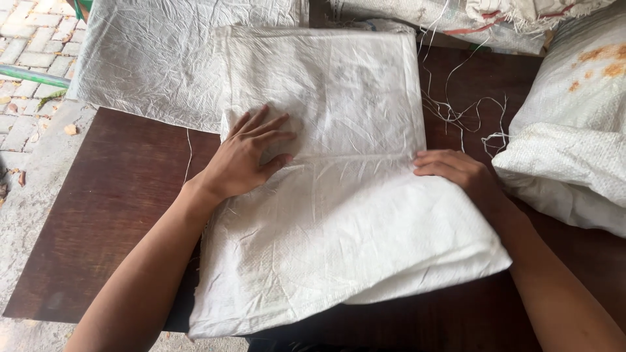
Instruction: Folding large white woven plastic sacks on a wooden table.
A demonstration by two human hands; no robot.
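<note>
Folded white woven sack (339, 215), contents not visible | left hand (251, 153) flat, fingers spread, pressing sack top | right hand (456, 171) flat on sack's right edge, grasping nothing | loose threads (456, 111) beyond right hand

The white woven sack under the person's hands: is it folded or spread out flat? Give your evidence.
Folded. The white woven sack shows a crease line running between the left hand and right hand, and stacked layers show at its lower right edge.

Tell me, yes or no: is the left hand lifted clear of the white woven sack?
No, the left hand lies flat with fingers spread on the folded white woven sack, pressing it against the dark wooden table.
</note>
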